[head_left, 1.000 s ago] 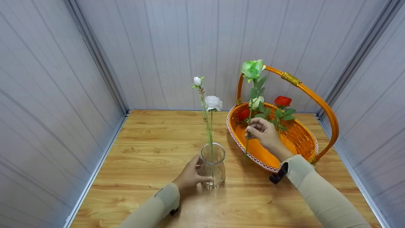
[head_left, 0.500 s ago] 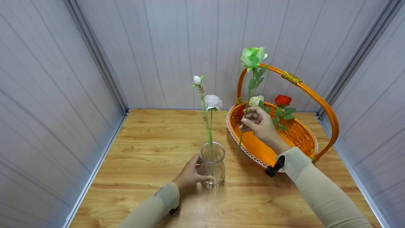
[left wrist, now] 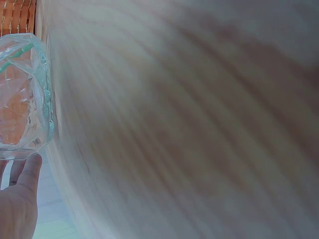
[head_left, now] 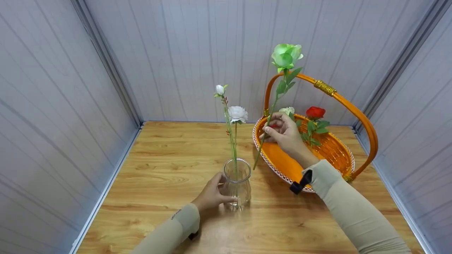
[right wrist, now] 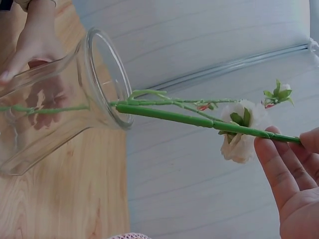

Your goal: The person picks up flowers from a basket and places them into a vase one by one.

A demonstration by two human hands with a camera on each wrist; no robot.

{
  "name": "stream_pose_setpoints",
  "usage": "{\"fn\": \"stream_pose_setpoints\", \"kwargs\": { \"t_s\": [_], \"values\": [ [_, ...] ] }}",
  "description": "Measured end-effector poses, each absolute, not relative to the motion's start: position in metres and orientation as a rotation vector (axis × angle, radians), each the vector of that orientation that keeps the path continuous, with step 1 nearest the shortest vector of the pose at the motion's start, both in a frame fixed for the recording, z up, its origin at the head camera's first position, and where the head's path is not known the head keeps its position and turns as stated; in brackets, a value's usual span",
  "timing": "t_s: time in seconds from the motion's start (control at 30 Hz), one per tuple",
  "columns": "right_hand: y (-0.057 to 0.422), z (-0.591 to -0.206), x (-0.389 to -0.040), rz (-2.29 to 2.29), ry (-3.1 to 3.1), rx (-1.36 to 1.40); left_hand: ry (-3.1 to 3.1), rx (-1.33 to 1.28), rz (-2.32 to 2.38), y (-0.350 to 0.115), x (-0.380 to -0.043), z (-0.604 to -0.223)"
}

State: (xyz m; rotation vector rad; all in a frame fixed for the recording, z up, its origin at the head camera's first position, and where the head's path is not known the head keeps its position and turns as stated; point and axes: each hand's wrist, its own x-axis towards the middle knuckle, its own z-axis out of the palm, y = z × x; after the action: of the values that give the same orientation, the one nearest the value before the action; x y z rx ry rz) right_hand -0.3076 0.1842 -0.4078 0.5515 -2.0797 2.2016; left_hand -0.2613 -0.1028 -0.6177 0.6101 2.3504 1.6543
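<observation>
Nearest the viewer, on the brown wood-grained surface [head_left: 169,158], the left hand [head_left: 213,194] holds the clear glass vase [head_left: 244,192] low on its body, thumb across the near side, fingers round the left. The vase stands upright; a white ruffled flower [head_left: 238,114] and a slender stem with a white bud [head_left: 220,90] stand in it.

Beyond and to the right, the right hand [head_left: 284,134] pinches the green stem of a pale-green artificial rose [head_left: 286,55] between thumb and fingers. The rose is raised and tilted, bloom up and away; its stem's lower end is just beside the vase rim, outside the mouth.

Behind that hand sits an oval orange woven basket [head_left: 282,158] with an arched handle, containing a red rose [head_left: 315,112] and a cream flower [head_left: 287,111], partly hidden.

Step in hand, as judged: transfer of the green rose to the vase. The next move appears to call for bringing the stem end over the mouth and lowering it, with the vase steadied.
</observation>
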Motion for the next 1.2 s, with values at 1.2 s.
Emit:
{"fn": "stream_pose_setpoints", "kwargs": {
  "t_s": [1.2],
  "values": [
    [0.147,-0.463,-0.3,1.836,-2.353,0.787,2.363,0.593,1.634,-0.104,-0.261,-0.617]
  ]
}}
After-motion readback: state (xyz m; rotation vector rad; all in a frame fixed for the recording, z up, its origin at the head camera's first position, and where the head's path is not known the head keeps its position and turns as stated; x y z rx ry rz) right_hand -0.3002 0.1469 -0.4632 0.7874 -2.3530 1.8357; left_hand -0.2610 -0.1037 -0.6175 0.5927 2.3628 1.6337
